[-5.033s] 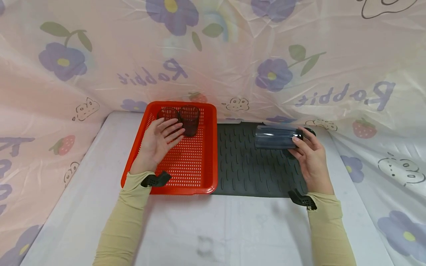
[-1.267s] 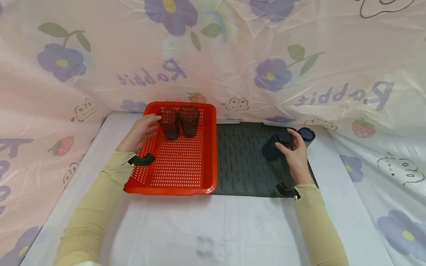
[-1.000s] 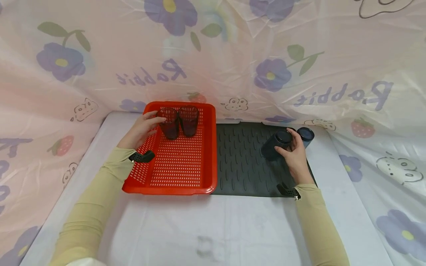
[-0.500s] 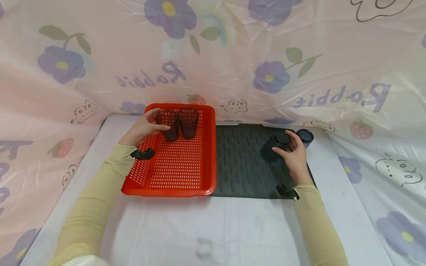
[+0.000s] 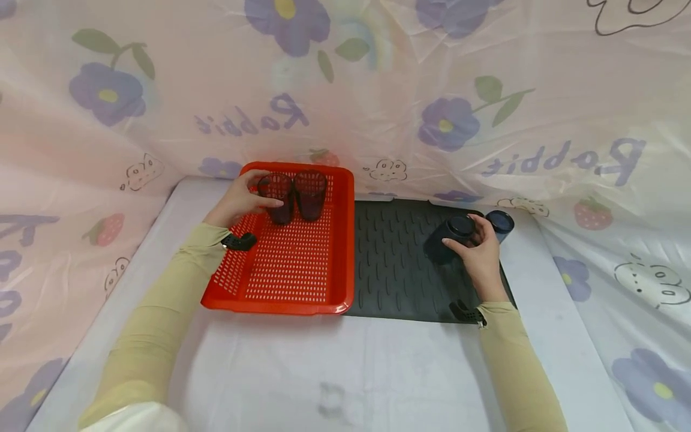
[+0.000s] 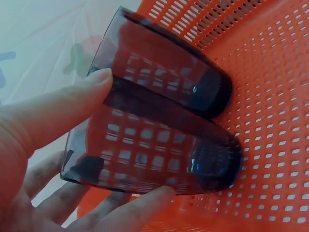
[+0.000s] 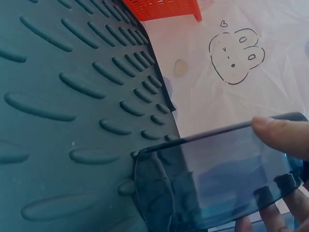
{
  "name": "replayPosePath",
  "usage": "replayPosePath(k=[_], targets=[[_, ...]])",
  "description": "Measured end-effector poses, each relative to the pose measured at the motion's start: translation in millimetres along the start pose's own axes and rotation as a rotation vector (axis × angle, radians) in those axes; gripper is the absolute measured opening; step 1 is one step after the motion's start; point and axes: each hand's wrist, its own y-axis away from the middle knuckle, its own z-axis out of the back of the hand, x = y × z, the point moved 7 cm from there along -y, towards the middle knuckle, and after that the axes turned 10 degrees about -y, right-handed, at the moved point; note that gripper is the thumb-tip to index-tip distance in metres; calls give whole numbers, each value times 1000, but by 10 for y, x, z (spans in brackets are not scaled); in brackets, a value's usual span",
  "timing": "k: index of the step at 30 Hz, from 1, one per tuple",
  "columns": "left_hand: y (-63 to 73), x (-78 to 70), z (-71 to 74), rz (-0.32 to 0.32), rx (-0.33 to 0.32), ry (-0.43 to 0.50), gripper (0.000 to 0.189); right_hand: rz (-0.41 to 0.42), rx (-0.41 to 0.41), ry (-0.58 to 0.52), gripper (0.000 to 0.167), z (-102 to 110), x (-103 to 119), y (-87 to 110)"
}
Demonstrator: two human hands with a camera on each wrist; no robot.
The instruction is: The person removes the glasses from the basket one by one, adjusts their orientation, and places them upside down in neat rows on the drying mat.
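Observation:
In the head view, my left hand reaches into the red basket and grips the left one of two dark tinted drinking glasses. The left wrist view shows the thumb on this glass near its rim, with fingers curled round its other side. The second glass leans right beside it. Over the black ridged mat, my right hand holds a dark blue glass near its base. That glass is tilted bottom up, its rim at the mat in the right wrist view.
Another dark blue glass stands bottom up behind the right hand, at the mat's back right corner. Basket and mat lie side by side on a white-covered table. A patterned curtain closes off the back and sides.
My right hand has brought its glass from lying sideways in the air to bottom up at the mat. My left hand, earlier open over the basket, has closed round the left glass.

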Motion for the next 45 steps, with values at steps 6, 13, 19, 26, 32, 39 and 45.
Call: replayPosePath(k=[6, 13, 19, 26, 32, 39, 45], targets=[[-66, -69, 7, -12, -21, -43, 81, -23, -13, 0, 78, 41, -19, -5], [-84, -127, -43, -15, -26, -68, 78, -48, -32, 6, 77, 90, -31, 17], [-15, -141, -88, -12, -10, -115, 78, -45, -38, -8, 77, 90, -35, 25], [35, -99, -102, -22, -12, -124, 81, -44, -24, -22, 76, 66, -48, 24], [92, -99, -112, -19, -18, -136, 79, -56, -19, -11, 77, 55, -55, 32], [195, -91, -128, -15, -11, -124, 77, -45, -6, -16, 78, 13, 9, 50], [267, -73, -141, 1, -8, -130, 78, -45, 12, -14, 78, -32, 49, 50]])
